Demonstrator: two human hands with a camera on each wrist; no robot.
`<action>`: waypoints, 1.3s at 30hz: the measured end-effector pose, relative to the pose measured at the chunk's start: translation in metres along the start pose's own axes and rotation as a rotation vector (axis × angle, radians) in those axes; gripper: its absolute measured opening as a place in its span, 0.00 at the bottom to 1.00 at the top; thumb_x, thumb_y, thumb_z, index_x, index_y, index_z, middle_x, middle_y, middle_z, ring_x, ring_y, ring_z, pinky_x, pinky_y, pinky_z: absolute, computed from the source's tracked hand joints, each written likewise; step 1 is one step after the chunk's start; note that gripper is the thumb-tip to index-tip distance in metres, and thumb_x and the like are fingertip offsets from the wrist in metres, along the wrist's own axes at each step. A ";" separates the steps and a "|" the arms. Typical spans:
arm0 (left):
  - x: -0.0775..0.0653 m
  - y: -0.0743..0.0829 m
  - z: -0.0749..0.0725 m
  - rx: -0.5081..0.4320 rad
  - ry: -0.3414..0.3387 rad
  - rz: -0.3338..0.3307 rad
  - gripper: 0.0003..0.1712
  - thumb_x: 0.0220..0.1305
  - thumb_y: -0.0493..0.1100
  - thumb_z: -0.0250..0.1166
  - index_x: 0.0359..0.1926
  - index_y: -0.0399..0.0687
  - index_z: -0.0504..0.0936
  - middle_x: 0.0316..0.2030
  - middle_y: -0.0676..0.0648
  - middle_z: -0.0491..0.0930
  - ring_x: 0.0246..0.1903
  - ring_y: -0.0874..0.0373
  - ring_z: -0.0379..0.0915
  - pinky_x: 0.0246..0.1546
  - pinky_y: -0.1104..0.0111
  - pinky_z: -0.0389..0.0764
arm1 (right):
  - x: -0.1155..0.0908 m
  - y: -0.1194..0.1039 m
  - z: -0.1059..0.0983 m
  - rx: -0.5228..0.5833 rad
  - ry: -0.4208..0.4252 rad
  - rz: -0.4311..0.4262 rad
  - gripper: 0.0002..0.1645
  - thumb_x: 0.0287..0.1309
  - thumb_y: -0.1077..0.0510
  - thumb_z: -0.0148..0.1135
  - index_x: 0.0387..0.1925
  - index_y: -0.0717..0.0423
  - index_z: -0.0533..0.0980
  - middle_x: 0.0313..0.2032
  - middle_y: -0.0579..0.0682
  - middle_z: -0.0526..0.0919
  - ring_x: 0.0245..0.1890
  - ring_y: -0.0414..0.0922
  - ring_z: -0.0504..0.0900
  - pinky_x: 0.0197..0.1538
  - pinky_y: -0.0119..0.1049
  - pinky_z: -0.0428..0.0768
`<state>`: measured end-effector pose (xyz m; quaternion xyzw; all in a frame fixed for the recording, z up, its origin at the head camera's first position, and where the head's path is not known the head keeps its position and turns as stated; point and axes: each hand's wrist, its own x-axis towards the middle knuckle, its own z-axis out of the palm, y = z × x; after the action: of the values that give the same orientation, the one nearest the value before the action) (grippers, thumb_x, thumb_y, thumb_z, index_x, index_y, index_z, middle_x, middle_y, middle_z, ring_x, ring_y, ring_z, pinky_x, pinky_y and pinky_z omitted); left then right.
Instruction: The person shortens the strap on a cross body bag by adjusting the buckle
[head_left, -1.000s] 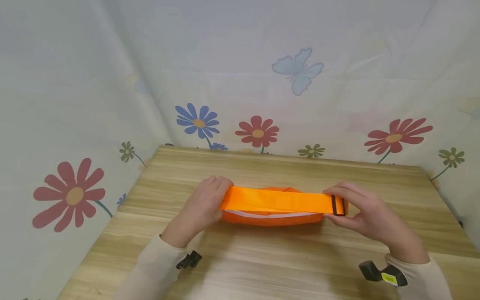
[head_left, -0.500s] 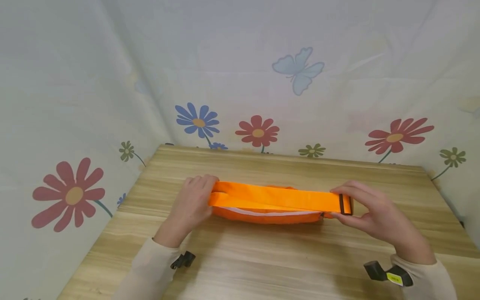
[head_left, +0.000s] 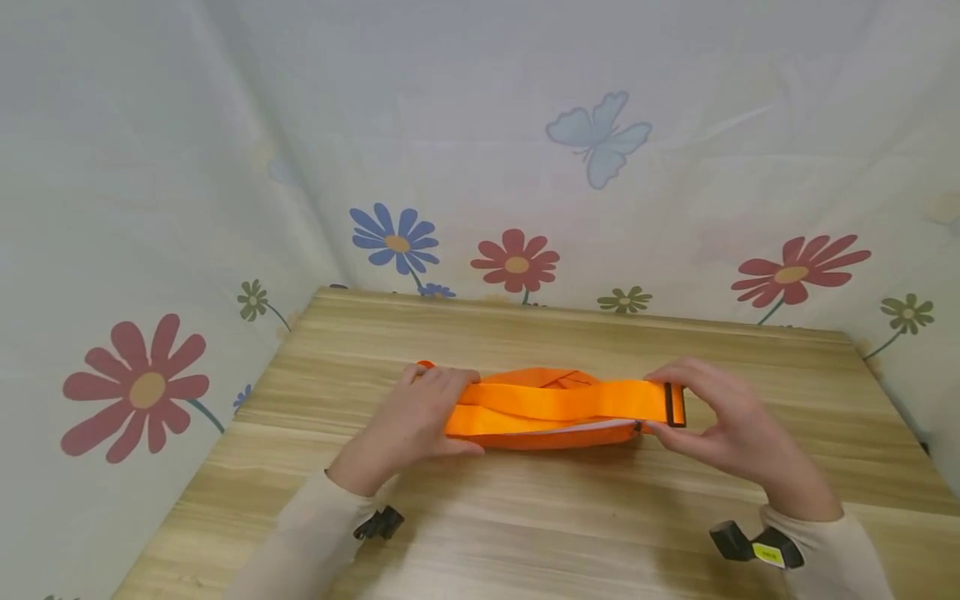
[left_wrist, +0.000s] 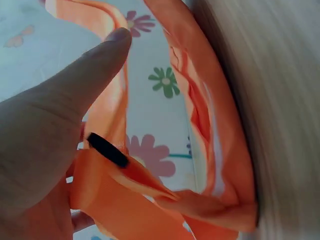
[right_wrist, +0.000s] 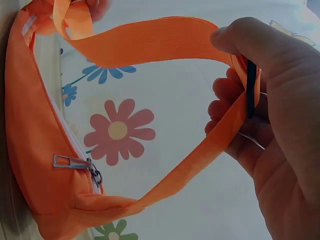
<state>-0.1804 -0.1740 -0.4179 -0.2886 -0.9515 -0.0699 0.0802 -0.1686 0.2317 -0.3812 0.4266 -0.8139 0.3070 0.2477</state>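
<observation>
An orange waist bag [head_left: 562,440] rests on the table, its white-edged zip facing up. Its wide orange strap [head_left: 555,402] is held above it in a loop, a little slack. At the left end my left hand [head_left: 416,417] holds the strap, thumb on the near side and fingers behind; a black slider [left_wrist: 107,149] sits close by in the left wrist view. My right hand [head_left: 738,425] pinches the strap's right end at another black slider [head_left: 675,405]. A metal zip pull [right_wrist: 72,162] hangs at the bag's end in the right wrist view.
The wood-grain table [head_left: 525,525] runs back to a white curtain [head_left: 465,125] printed with flowers and a butterfly. More curtain hangs along the left and right sides. Black camera mounts sit on both wrists.
My left hand first moved left, stretching the strap, then came back right. My right hand shifted right, then back left. The strap is now slacker, with its two layers spread apart.
</observation>
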 end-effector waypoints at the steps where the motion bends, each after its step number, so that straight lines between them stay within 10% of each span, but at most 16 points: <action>1: 0.003 0.003 -0.001 -0.001 -0.012 0.004 0.48 0.57 0.71 0.79 0.68 0.50 0.75 0.61 0.48 0.85 0.59 0.49 0.80 0.67 0.49 0.72 | 0.000 0.000 0.001 0.000 -0.009 0.003 0.35 0.71 0.30 0.61 0.54 0.56 0.84 0.46 0.47 0.88 0.43 0.37 0.82 0.57 0.15 0.77; 9: 0.019 0.021 -0.022 -0.199 -0.048 -0.016 0.15 0.75 0.44 0.70 0.58 0.49 0.83 0.52 0.49 0.89 0.47 0.52 0.84 0.58 0.57 0.87 | -0.001 0.002 0.002 0.055 0.025 -0.045 0.34 0.72 0.33 0.63 0.54 0.60 0.84 0.46 0.49 0.88 0.43 0.37 0.82 0.56 0.16 0.79; 14: 0.016 0.021 -0.031 -0.340 -0.037 -0.042 0.15 0.79 0.41 0.65 0.62 0.49 0.80 0.56 0.48 0.87 0.47 0.55 0.83 0.55 0.59 0.90 | -0.004 0.004 0.000 0.059 0.024 -0.014 0.35 0.72 0.33 0.63 0.55 0.61 0.83 0.46 0.50 0.88 0.45 0.36 0.82 0.57 0.15 0.78; 24: -0.006 -0.008 -0.037 -0.196 -0.037 -0.090 0.17 0.76 0.53 0.69 0.56 0.48 0.85 0.45 0.51 0.90 0.36 0.58 0.80 0.44 0.63 0.88 | -0.026 0.016 -0.016 -0.032 -0.011 0.114 0.27 0.61 0.49 0.82 0.55 0.57 0.83 0.48 0.47 0.87 0.45 0.33 0.79 0.57 0.13 0.76; 32: -0.025 -0.033 -0.045 -0.193 -0.029 -0.003 0.27 0.60 0.52 0.83 0.55 0.50 0.84 0.38 0.57 0.86 0.31 0.63 0.75 0.38 0.67 0.82 | -0.032 0.023 -0.023 -0.083 -0.008 0.147 0.37 0.42 0.66 0.88 0.57 0.57 0.83 0.49 0.48 0.87 0.46 0.31 0.78 0.57 0.12 0.75; 39: -0.035 -0.046 -0.049 -0.231 0.044 -0.186 0.25 0.61 0.37 0.81 0.58 0.43 0.83 0.44 0.46 0.89 0.36 0.55 0.82 0.45 0.54 0.90 | -0.033 0.025 -0.026 -0.108 -0.012 0.147 0.41 0.34 0.71 0.87 0.56 0.56 0.84 0.48 0.47 0.87 0.45 0.31 0.78 0.57 0.12 0.74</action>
<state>-0.1717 -0.2394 -0.3804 -0.2047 -0.9578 -0.1923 0.0605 -0.1687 0.2790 -0.3929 0.3536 -0.8597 0.2776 0.2424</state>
